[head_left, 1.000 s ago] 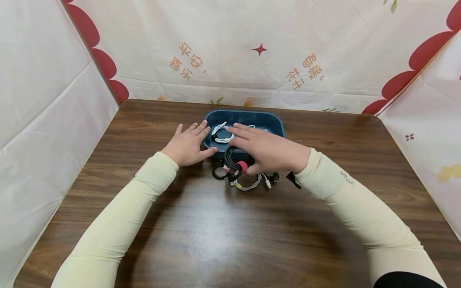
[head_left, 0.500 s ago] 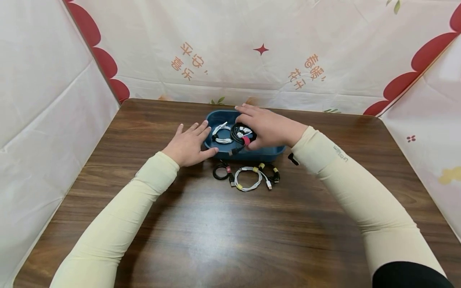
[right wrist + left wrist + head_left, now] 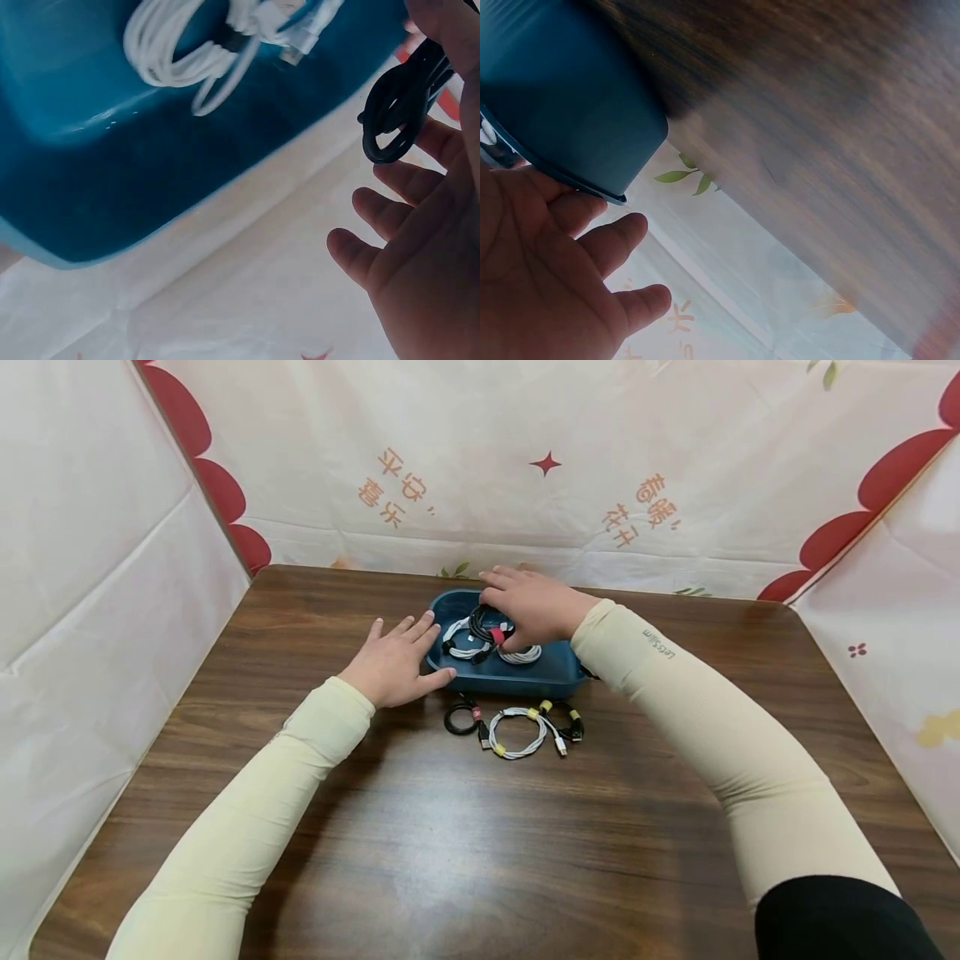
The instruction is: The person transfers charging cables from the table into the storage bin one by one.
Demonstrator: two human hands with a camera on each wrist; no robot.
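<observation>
My right hand (image 3: 542, 608) pinches a coiled black cable (image 3: 480, 625) with a red tie above the blue bin (image 3: 525, 685). In the right wrist view the black coil (image 3: 394, 112) hangs between thumb and index finger, the other fingers spread. Two coiled white cables lie inside the bin; one is the left coil (image 3: 459, 652), the other the right coil (image 3: 525, 657). My left hand (image 3: 393, 662) is spread at the bin's left end, its fingers touching the rim, as the left wrist view shows.
In front of the bin lie a small black cable (image 3: 459, 720) with a red tie, a white cable (image 3: 517, 753) with yellow ties, and a black cable (image 3: 574, 727) with yellow ties. A printed cloth (image 3: 480, 485) hangs behind the wooden table (image 3: 450, 860).
My right hand has carried the black cable from over the bin's front edge up and back, then leftward above the white coils. My left hand has stayed at the bin's left end.
</observation>
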